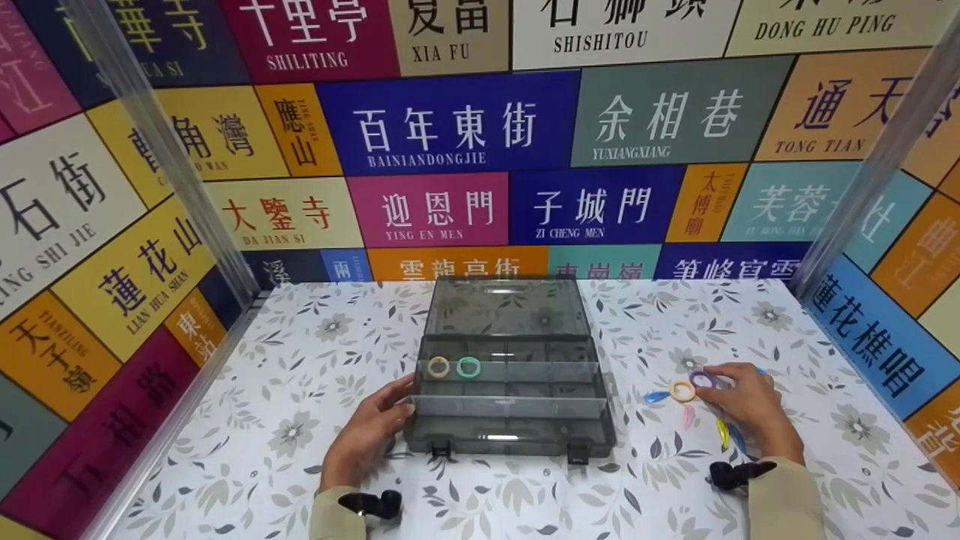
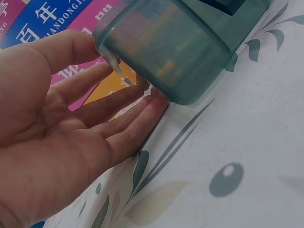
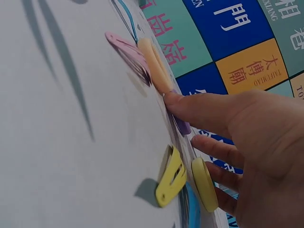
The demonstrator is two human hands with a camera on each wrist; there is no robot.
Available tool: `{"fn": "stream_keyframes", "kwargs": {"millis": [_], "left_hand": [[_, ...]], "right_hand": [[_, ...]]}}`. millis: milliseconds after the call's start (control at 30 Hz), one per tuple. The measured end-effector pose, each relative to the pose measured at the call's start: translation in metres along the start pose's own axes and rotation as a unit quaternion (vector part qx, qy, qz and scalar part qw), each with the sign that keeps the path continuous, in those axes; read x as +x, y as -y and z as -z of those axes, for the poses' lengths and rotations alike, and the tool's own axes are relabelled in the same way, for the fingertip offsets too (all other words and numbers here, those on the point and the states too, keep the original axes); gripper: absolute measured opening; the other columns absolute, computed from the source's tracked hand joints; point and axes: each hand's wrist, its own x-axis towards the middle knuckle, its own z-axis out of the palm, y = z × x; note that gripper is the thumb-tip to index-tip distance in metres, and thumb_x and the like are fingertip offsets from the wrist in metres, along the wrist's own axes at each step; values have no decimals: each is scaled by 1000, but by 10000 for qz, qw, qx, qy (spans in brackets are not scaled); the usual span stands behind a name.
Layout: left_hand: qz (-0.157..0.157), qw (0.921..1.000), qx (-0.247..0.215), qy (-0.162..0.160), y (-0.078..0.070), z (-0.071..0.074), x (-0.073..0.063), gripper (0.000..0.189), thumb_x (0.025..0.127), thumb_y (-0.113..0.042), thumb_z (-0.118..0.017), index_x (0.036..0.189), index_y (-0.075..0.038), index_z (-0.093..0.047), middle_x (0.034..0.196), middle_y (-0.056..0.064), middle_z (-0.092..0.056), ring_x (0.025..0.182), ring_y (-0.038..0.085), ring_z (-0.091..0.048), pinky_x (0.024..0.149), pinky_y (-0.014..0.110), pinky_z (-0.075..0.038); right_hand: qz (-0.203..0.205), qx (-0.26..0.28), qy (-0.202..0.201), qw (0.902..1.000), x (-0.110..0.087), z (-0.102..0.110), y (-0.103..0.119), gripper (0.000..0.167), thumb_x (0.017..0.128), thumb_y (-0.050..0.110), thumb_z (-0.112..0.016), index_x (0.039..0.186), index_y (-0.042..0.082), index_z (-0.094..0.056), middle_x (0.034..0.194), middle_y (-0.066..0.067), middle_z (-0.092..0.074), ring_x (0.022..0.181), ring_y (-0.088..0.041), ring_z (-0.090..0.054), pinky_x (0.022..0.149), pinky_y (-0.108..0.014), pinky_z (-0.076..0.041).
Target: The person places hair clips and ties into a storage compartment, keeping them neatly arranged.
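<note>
In the head view my left hand (image 1: 371, 427) rests at the left side of a smoky clear compartment box (image 1: 510, 435) with its lid raised. The left wrist view shows the thumb at the box's (image 2: 190, 61) upper edge, the other fingers against its lower side. A cream hair tie (image 1: 439, 367) and a green hair tie (image 1: 469, 367) lie in the upper left of the box. On the right, my right hand (image 1: 750, 401) pinches a purple hair tie (image 1: 702, 380) between thumb and index finger. An orange hair tie (image 1: 682, 391) lies beside it.
Near the right hand lie snap hair clips: blue (image 1: 657, 397), pink (image 1: 688, 417) and yellow (image 1: 722, 433). A pale yellow hair tie (image 3: 204, 185) lies under the right fingers. The flowered tabletop (image 1: 300, 360) ends at a wall of coloured signs (image 1: 450, 120), with clear posts (image 1: 877, 150) at both sides.
</note>
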Motion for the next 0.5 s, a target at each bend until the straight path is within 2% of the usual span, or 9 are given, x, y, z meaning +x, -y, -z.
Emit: {"fn": "stream_keyframes", "kwargs": {"millis": [267,500], "left_hand": [[-104,9999,66,-88,2,2,0,58,99,-10,-57,155,-13,-39,160,18,-37,147,38,-37,118,58,-33],[-85,9999,60,-36,5,2,2,60,98,-11,-58,155,-12,-39,160,17,-37,147,36,-37,119,57,-32]], "right_hand": [[-256,16,-125,9996,4,-3,4,63,88,43,-73,134,1,-61,146,-31,-45,125,-53,-34,99,-69,-29],[-470,24,-105,9988,4,-3,6,62,90,44,-72,133,0,-62,142,-32,-50,127,-53,-42,101,-67,-34]]}}
